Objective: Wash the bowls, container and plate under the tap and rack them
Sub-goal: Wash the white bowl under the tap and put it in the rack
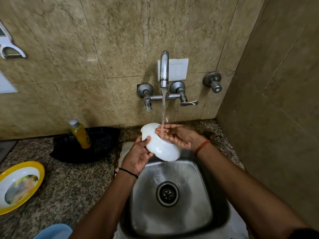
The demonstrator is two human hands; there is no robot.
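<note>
Tap (164,71): wall-mounted, far centre, water running. White bowl (161,146): held tilted over the far rim of the steel sink (174,195), under the stream. Left hand (138,156): grips the bowl's near-left side. Right hand (177,137): fingers spread inside the bowl, water falling on them. Yellow-rimmed plate (18,186): on the speckled counter (72,187), far left. Yellow bottle (80,134): leaning in a black tray (96,145), left of the sink. Blue container (53,232): near edge, partly cut off.

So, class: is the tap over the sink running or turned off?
Running. A stream of water falls from the tap spout onto the right hand, beside the white bowl held over the sink.
</note>
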